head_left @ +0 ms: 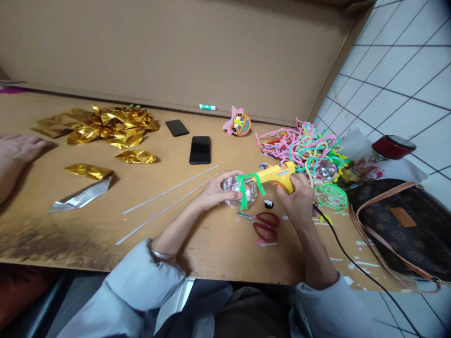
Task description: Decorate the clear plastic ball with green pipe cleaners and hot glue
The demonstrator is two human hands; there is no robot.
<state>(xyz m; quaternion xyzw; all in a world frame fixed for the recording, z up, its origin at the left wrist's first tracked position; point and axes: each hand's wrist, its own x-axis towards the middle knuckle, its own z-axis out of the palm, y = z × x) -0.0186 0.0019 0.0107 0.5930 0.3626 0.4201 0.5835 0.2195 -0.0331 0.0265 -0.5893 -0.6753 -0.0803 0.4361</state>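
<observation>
My left hand point(220, 191) is closed round a clear plastic ball point(251, 193) held just above the table. A green pipe cleaner point(243, 199) runs across the ball, and its loose end bends out to the right. My right hand point(296, 199) grips a yellow hot glue gun point(278, 175), whose nozzle points left at the ball beside the green strip. Whether the tip touches the ball, I cannot tell. Red-handled scissors point(267, 225) lie below the ball, near a small black-and-white piece point(268, 204).
Pink, green and yellow pipe cleaners point(299, 145) are heaped at right, near a brown handbag point(405, 225). The glue gun's cord point(347, 253) trails off right. Glue sticks point(169, 190), phones point(200, 150), gold foil point(116, 126) and a decorated ball point(241, 123) lie about. Another person's hand point(21, 150) rests at left.
</observation>
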